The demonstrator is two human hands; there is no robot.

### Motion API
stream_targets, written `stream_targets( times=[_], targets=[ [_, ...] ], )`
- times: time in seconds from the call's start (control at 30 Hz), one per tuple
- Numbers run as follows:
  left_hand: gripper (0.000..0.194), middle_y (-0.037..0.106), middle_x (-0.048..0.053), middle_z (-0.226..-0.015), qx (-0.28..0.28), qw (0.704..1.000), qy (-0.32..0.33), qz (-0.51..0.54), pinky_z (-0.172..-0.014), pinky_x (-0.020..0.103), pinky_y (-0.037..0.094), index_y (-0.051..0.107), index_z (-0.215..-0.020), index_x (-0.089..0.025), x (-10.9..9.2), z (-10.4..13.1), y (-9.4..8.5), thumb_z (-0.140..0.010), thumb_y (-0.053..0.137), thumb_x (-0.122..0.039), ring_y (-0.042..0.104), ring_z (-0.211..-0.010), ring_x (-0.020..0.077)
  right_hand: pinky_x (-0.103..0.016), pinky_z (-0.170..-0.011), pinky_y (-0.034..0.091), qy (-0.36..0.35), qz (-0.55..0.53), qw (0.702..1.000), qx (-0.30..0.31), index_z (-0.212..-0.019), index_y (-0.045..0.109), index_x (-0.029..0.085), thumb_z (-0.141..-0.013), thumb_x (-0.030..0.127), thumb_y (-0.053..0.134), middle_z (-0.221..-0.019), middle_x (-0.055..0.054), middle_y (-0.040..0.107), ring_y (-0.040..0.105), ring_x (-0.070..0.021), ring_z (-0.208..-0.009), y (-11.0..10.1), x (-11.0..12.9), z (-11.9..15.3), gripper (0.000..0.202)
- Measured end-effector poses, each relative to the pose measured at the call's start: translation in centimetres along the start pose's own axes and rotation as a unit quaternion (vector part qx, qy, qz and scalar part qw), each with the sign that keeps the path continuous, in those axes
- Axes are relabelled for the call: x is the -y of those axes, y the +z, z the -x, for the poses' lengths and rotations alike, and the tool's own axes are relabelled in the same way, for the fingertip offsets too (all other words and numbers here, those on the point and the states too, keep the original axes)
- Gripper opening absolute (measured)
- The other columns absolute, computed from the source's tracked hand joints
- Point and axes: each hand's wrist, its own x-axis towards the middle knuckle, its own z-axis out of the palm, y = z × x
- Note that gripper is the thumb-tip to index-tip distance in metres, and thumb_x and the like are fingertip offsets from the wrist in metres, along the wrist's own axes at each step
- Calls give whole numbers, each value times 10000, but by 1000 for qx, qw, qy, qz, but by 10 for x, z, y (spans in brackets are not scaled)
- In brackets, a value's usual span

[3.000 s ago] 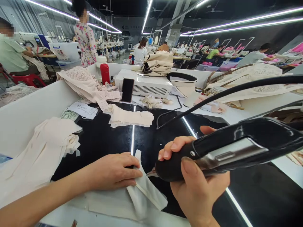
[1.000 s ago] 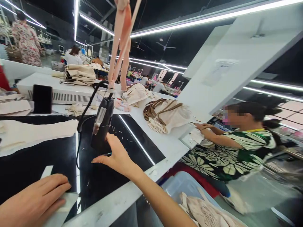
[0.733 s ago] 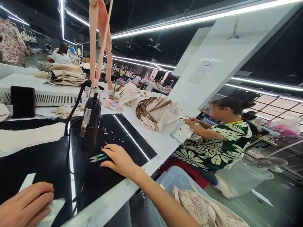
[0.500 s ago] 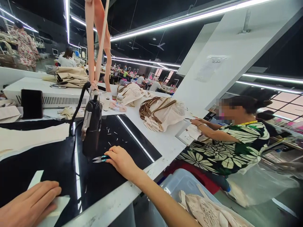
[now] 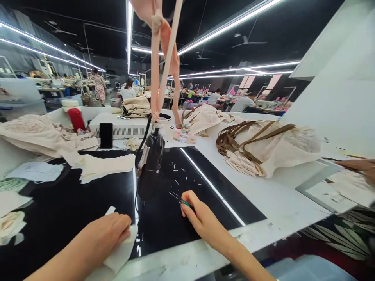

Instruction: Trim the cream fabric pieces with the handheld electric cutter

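My right hand [image 5: 196, 214] is closed around small thread snips with teal handles [image 5: 185, 202], their thin blades pointing left over the black glossy board [image 5: 164, 230]. My left hand [image 5: 108, 234] has its fingers curled together on a pale fabric piece [image 5: 125, 246] near the board's front edge. A narrow end of pale material shows just beyond its knuckles. Between and beyond my hands hangs a black handheld motor tool [image 5: 152, 156], tied to peach fabric strips [image 5: 164, 70]. Small white scraps [image 5: 175, 168] lie to the right of it.
A cream fabric strip [image 5: 108, 166] lies at the back left of the board. Lacy garments with brown straps [image 5: 263, 144] are piled on the right. A phone [image 5: 106, 135] leans on a white vented box [image 5: 129, 128]. A red bottle [image 5: 76, 119] stands farther left.
The view has swung left and levelled, so the co-worker at right is mostly out of frame. My left hand's fingers are more curled on the fabric; my right hand still holds the snips.
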Motion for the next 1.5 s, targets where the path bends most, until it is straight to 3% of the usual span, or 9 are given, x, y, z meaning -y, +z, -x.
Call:
stream_targets(
  times=[0.1,0.17,0.27,0.43,0.67,0.97,1.13,1.37,1.5],
  targets=[
    [73,596,-44,-761,129,977,-147,88,-610,270,358,619,-1022,-232,-8,-6,-16,-985,583,-285,577,-658,158,-262,-607,449,3,-59,998,30,-1060,555,227,-1076,375,355,-774,19,601,538,-140,-638,6,3,6,249],
    [125,573,-56,-749,156,952,-217,148,-612,263,322,619,-1046,-230,-12,-10,-29,-949,629,-309,542,-670,152,-259,-595,471,17,-109,992,68,-1195,612,228,-1064,437,386,-842,-5,652,551,-138,-632,12,3,9,334],
    [137,515,-62,-710,149,928,-261,221,-597,261,281,628,-890,-216,-15,-14,-43,-888,675,-345,467,-660,135,-266,-652,545,35,-136,985,101,-1342,640,261,-1053,498,423,-920,-35,721,639,-161,-695,21,4,13,432],
    [250,425,-77,-652,117,862,-301,391,-556,253,260,624,-816,-196,-10,-14,-38,-766,737,-413,376,-619,118,-369,-1095,534,24,-146,985,90,-1316,727,320,-994,602,531,-1297,-77,746,682,-286,-1245,24,23,17,471],
    [440,518,-53,-703,129,747,-338,557,-567,237,335,576,-841,-187,-18,-16,-40,-625,815,-487,442,-621,117,-416,-1052,578,76,-247,962,92,-1239,772,292,-981,717,432,-1186,-88,783,726,-286,-1130,35,51,18,603],
    [654,504,-39,-677,122,755,-306,568,-560,235,302,720,-901,-138,-23,-13,-42,-699,769,-758,395,-611,106,-372,-943,605,20,-218,973,79,-1147,768,277,-972,721,457,-975,-80,755,723,-269,-978,48,47,9,569],
    [526,486,-37,-617,130,797,-253,533,-566,236,273,839,-998,-143,-20,-10,-42,-814,748,-627,353,-609,105,-344,-856,598,-15,-186,977,102,-1180,747,275,-1006,702,396,-882,-60,708,690,-225,-821,52,37,8,579],
    [276,796,53,-1021,169,806,-190,534,-821,249,466,847,-1062,-216,-21,-8,-50,-877,724,-380,657,-903,195,-277,-796,544,-37,-168,977,123,-1193,728,310,-1060,576,409,-896,-24,692,689,-182,-805,52,43,13,436],
    [278,723,22,-817,193,814,-192,514,-666,228,384,851,-1041,-191,-22,-8,-51,-874,721,-371,550,-748,147,-266,-731,513,-58,-145,976,149,-1053,734,297,-1073,553,386,-879,-17,681,685,-169,-774,50,49,12,433]
  ],
)
